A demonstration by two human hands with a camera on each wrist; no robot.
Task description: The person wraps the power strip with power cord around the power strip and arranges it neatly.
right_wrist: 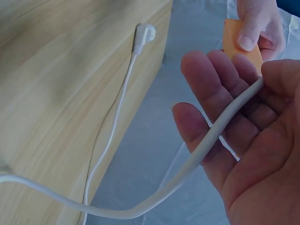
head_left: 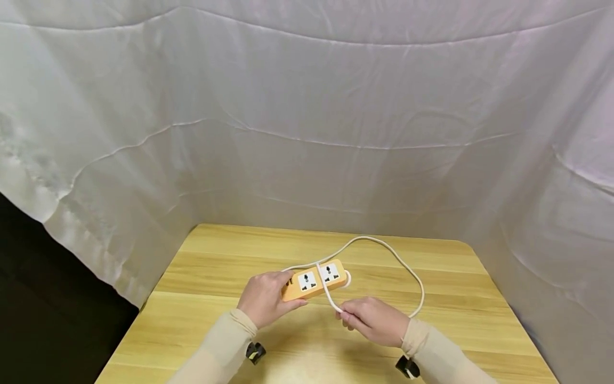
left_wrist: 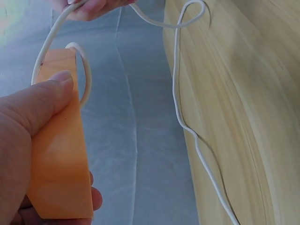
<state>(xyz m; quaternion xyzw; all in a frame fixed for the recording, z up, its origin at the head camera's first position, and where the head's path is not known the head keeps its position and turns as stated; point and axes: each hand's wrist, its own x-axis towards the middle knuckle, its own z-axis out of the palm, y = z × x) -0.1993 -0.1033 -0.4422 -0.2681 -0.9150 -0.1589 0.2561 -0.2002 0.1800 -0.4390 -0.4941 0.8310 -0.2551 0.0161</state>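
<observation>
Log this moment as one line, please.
left hand: grips orange power strip | right hand: holds white cord | cord: crosses strip's socket face | plug: on table

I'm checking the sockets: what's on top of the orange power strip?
A white cable crosses over the power strip between two sockets; the left grip partly hides one end.
</observation>
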